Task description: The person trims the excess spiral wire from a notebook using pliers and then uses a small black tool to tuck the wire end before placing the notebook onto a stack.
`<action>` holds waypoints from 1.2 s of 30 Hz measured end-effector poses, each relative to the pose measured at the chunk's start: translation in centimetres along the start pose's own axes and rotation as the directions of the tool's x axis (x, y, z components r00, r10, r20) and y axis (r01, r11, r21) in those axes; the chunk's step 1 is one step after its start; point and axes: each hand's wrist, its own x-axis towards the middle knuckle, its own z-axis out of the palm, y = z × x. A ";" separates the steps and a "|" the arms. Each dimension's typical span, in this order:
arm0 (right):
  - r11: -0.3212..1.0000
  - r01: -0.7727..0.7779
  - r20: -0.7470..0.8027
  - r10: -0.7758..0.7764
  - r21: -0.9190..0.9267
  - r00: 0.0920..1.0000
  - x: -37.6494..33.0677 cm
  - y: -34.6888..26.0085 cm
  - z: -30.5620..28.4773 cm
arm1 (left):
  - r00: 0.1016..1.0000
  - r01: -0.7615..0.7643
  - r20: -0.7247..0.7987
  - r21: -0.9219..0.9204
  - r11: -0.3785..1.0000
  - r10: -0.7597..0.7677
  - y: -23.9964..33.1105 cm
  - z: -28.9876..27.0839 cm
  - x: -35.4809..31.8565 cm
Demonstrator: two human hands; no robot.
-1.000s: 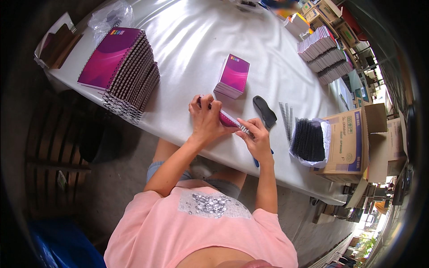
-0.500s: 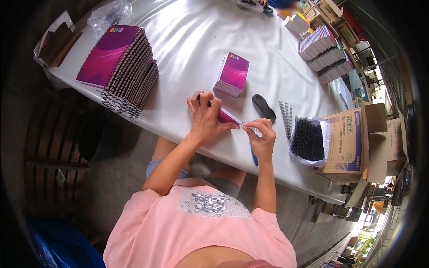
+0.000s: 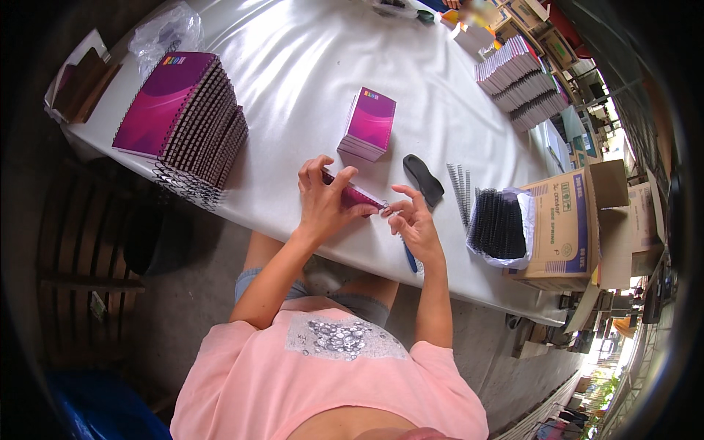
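My left hand [image 3: 323, 199] grips a small pink-covered notebook [image 3: 361, 196] held edge-up just above the white table [image 3: 308, 88]. My right hand [image 3: 413, 220] pinches a thin wire spiral [image 3: 386, 211] at the notebook's right end, fingers closed on it. A short stack of the same pink notebooks [image 3: 369, 133] lies on the table just beyond my hands. A black tool handle [image 3: 425, 179] lies to the right of that stack, and a blue handle [image 3: 408, 258] shows under my right wrist.
A tall pile of bound pink notebooks [image 3: 183, 121] sits at the left. Loose white spirals [image 3: 461, 191], a bag of black spirals [image 3: 502, 224] and an open cardboard box [image 3: 568, 220] stand at the right. More stacked notebooks [image 3: 517, 81] lie far right.
The notebook has tilted up slightly in my left hand. My right hand has shifted a little right along its end, still working the spiral.
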 end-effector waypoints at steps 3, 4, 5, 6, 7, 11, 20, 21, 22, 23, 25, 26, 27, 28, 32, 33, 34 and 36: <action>0.936 0.214 -0.027 -0.231 -0.281 0.973 -0.2 -0.1 0.1 | 0.999 -0.036 0.025 -0.037 0.999 0.037 -0.2 -0.2 -0.1; 0.781 0.351 0.037 -0.390 -0.516 0.920 -0.2 -0.1 0.0 | 0.998 -0.053 0.045 -0.023 0.998 0.054 -0.2 -0.3 -0.1; 0.781 0.352 0.040 -0.389 -0.515 0.920 -0.2 -0.1 0.0 | 0.995 -0.070 0.065 -0.009 0.998 0.070 -0.2 -0.4 -0.1; 0.821 0.314 0.055 -0.329 -0.477 0.943 -0.1 0.1 -0.1 | 0.996 -0.067 0.064 -0.006 0.998 0.067 -0.2 -0.5 -0.1; 0.857 0.269 0.068 -0.267 -0.440 0.961 0.0 0.2 -0.3 | 0.996 -0.055 0.075 -0.006 0.998 0.056 0.1 -0.8 0.1; 0.970 -0.055 0.143 0.091 -0.239 0.986 1.2 0.1 -2.6 | 0.991 -0.078 0.103 -0.044 0.996 0.082 -0.3 -1.2 0.2; 0.398 0.066 -0.145 -0.477 -0.915 0.867 6.0 4.8 -8.4 | 0.985 0.039 0.170 -0.194 0.980 -0.005 -0.3 -0.4 0.4; 0.396 0.069 -0.140 -0.476 -0.916 0.868 5.8 5.1 -8.9 | 0.986 0.042 0.167 -0.194 0.980 -0.009 -0.3 -0.5 0.1; 0.807 0.168 -0.226 -0.348 -0.567 0.910 5.5 4.4 -8.3 | 0.989 0.030 0.147 -0.193 0.981 -0.001 -0.6 -0.9 -0.1; 0.982 0.180 -0.227 -0.187 -0.052 0.956 4.9 3.4 -7.5 | 0.992 0.018 0.127 -0.196 0.981 0.007 -0.8 -1.2 -0.3; 0.791 0.293 -0.071 -0.303 0.537 0.950 3.2 3.1 -4.4 | 0.989 0.021 0.150 -0.195 0.981 0.009 -1.3 -1.9 -0.6; 0.886 0.189 0.104 -0.255 0.424 0.961 2.8 3.4 -3.6 | 0.985 0.012 0.171 -0.200 0.980 0.023 -1.5 -2.0 -0.7; 0.953 0.099 0.269 -0.179 0.286 0.946 2.4 3.5 -2.8 | 0.983 0.018 0.180 -0.197 0.980 0.018 -1.5 -2.0 -0.9; 0.953 0.099 0.267 -0.178 0.286 0.947 2.3 3.6 -2.4 | 0.985 0.015 0.172 -0.225 0.974 0.025 -1.4 -1.9 -0.8; 0.874 0.208 0.160 -0.304 0.439 0.939 1.6 3.1 -1.0 | 0.984 -0.013 0.166 -0.258 0.966 0.058 -1.1 -1.8 -0.8; 0.895 0.223 0.206 -0.319 0.387 0.925 1.8 2.8 -0.9 | 0.985 -0.009 0.167 -0.256 0.967 0.053 -1.2 -1.9 -0.7; 0.977 0.124 0.155 -0.151 0.171 0.976 2.4 2.7 -1.3 | 0.984 -0.021 0.167 -0.255 0.967 0.065 -1.2 -2.0 -0.4; 0.990 -0.010 0.013 0.012 -0.143 1.000 2.3 2.2 -2.1 | 0.983 -0.034 0.168 -0.255 0.966 0.079 -1.3 -2.1 -0.5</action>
